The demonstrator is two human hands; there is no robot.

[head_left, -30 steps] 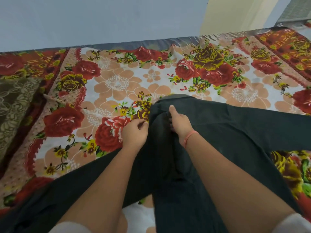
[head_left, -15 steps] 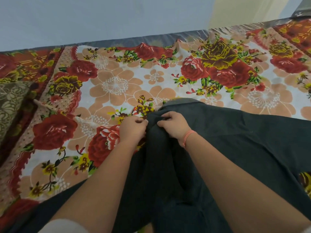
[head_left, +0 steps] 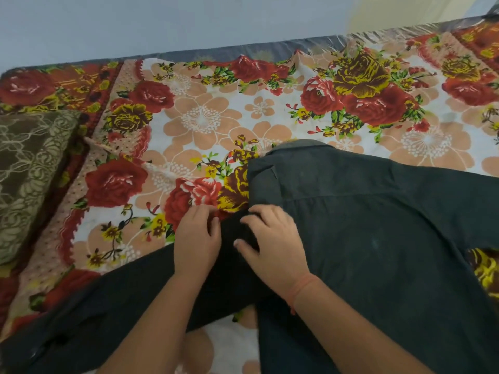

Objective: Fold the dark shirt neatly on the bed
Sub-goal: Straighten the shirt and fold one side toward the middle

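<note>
The dark shirt lies spread over the floral bed sheet, its collar pointing away from me and one sleeve trailing to the lower left. My left hand sits at the shirt's left edge just below the collar, fingers curled and pinching the fabric. My right hand is close beside it on the shirt, fingers bent and gathering a fold between fingers and thumb. A dark crease of cloth runs between the two hands. A red thread circles my right wrist.
An olive patterned cushion lies at the left edge of the bed. The bed's far edge meets a pale blue wall. Open sheet stretches beyond the collar and to the left of my hands.
Both hands have slid back toward me from the collar, which now lies uncovered. They stay close together on the fabric, the right hand's fingers now curled into the cloth.
</note>
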